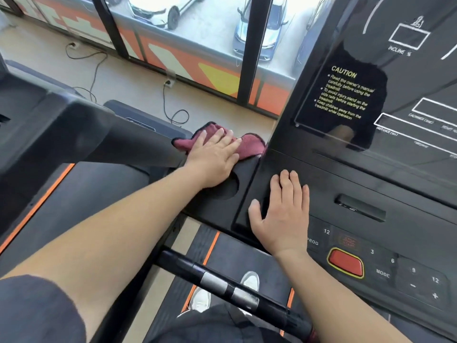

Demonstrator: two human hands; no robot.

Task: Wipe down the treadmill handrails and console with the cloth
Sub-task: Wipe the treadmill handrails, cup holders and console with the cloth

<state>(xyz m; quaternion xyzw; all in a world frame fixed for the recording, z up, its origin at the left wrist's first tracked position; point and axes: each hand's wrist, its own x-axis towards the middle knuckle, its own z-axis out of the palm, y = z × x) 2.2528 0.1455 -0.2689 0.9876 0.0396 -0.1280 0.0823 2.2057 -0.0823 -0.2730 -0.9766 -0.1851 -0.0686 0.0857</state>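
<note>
Honestly, the cloth [249, 146] looks soft and floppy; left hand [214, 162] presses it flat, fingers spread, while right hand [284, 214] rests open, empty, on the console [371, 194].

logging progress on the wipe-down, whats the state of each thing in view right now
left hand: flat, fingers spread, pressing the cloth
dark red cloth with black edging: crumpled, pinned on the console's left corner
right hand: flat, empty, resting on the console
black treadmill console: display dark
red oval stop button: untouched
black front handrail with silver sensors: untouched
</note>
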